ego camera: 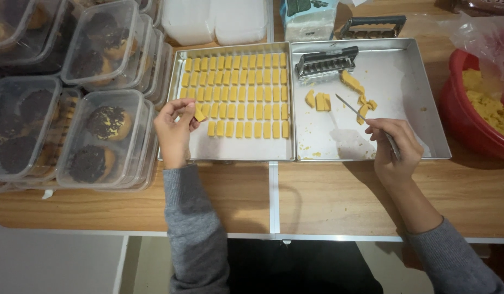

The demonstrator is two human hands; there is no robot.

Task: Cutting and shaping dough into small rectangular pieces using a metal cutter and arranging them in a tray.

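Note:
My left hand (pixel 174 129) pinches one small yellow dough piece (pixel 199 115) over the lower left part of the left metal tray (pixel 238 152), beside rows of several yellow dough pieces (pixel 241 92). My right hand (pixel 395 146) grips a thin metal knife (pixel 351 108) whose tip points up-left over the right metal tray (pixel 421 103). A few cut dough pieces (pixel 318 100) and scraps (pixel 354 83) lie near the blade tip. A metal dough cutter (pixel 325 61) rests at the top of the right tray.
Stacked clear plastic containers (pixel 107 139) holding dark-topped cookies fill the left side. A red bowl (pixel 459 109) of yellow dough sits at the right under a plastic bag. A second cutter (pixel 371 25), a box and white containers (pixel 216 20) stand behind the trays. The wooden table edge (pixel 274 218) runs near me.

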